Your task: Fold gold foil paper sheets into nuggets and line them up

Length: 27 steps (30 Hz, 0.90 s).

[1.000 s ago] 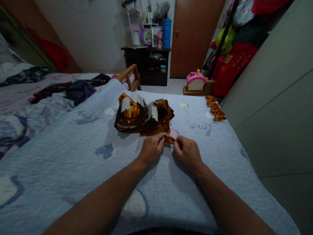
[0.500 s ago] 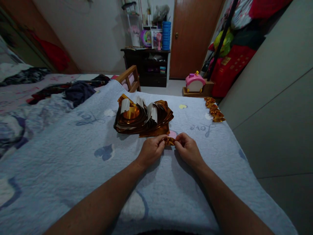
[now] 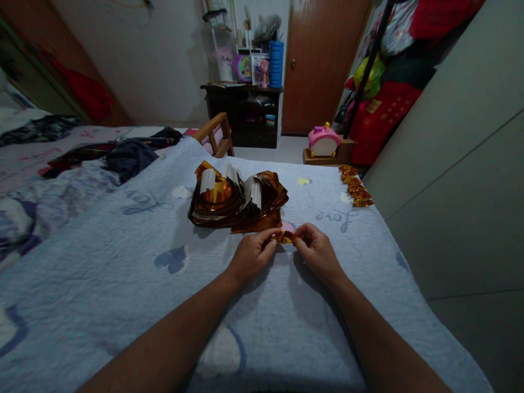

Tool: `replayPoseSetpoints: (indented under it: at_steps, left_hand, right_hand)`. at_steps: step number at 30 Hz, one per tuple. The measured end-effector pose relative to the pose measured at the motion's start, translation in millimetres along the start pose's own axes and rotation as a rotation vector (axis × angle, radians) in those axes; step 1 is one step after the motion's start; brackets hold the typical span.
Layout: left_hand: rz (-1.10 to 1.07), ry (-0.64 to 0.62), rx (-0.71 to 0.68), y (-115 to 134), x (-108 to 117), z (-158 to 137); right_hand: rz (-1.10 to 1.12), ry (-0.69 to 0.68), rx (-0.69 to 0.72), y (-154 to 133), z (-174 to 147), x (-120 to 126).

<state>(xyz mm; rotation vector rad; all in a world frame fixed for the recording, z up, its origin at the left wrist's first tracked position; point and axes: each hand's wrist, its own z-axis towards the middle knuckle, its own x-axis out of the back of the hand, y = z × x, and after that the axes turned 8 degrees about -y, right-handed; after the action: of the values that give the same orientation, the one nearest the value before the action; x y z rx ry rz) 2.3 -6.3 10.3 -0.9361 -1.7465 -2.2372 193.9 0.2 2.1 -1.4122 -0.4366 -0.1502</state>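
Between my hands is a small piece of shiny gold foil paper (image 3: 285, 237), gathered toward both ends. My left hand (image 3: 252, 252) pinches its left end with thumb and fingers. The right end is pinched by my right hand (image 3: 318, 250). Just beyond my left hand lies a thick stack of gold foil sheets (image 3: 262, 222), curled into rolls with white backs showing. At the far right corner of the bed, several crumpled gold foil pieces (image 3: 357, 188) sit in a row.
A pale blue quilt (image 3: 164, 305) with hearts and lettering covers the surface under my hands. Dark clothes (image 3: 131, 158) lie on the left. Past the far edge are a wooden chair (image 3: 215, 134), a dark cabinet (image 3: 241, 117) and a pink toy (image 3: 324, 141). A pale wardrobe (image 3: 466, 180) borders the right.
The foil piece between my hands has been turned slightly and shows a brighter, wider middle. Both hands keep their pinch in nearly the same place. The view has shifted slightly.
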Motion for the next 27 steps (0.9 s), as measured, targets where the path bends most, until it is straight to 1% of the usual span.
replayPoseSetpoints:
  at_steps: [7,11,17,21,25,27]
  left_hand:
    - [0.016,0.010,-0.010,-0.5,-0.9,0.1]
    - [0.012,0.003,-0.025,1.5,-0.9,0.3]
    - [0.019,-0.017,0.020,-3.4,-3.8,0.1]
    - [0.032,-0.034,0.036,-6.8,-4.5,1.0]
    - [0.046,-0.064,0.035,-5.8,-3.1,1.5]
    - [0.040,-0.073,0.029,-6.2,-2.8,1.6]
  right_hand:
    - [-0.023,-0.006,0.016,-1.5,-0.4,-0.8]
    - [-0.053,0.030,0.034,-1.8,0.9,0.9]
    - [-0.064,0.090,0.025,3.5,5.4,9.6]
    - [-0.053,0.190,-0.014,8.7,10.0,25.2]
    - [-0.108,0.358,-0.035,16.9,15.3,48.6]
    - [-0.163,0.470,-0.031,25.0,17.5,61.8]
